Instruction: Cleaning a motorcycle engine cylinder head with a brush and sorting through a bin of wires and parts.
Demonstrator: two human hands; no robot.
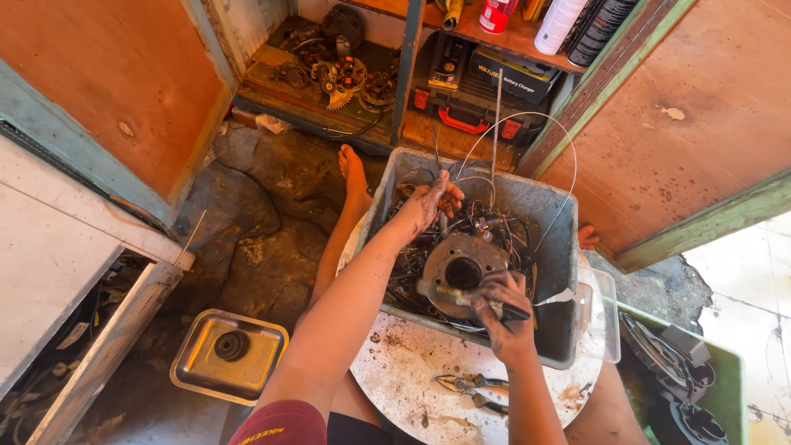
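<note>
Reaching into the far side of a grey plastic bin [550, 216] in the middle of the frame, the left hand [428, 200] has its grip narrow, the greasy fingers pinched around thin wires at the top of a tangle of dark wiring [494, 227]. The right hand [504, 309], lower and to the right, has its grip closed around a tool with a dark handle [482, 302], its light tip pointing to the left. The tool lies across the near edge of a round metal disc [463, 262] with a dark hole in its middle, which rests inside the bin on the wiring. The bin stands on a round white surface [404, 371]. Pliers [471, 385] lie on this surface just below the right hand. In the lower left, a metal tray [198, 367] on the floor holds a small dark round part [231, 345].
</note>
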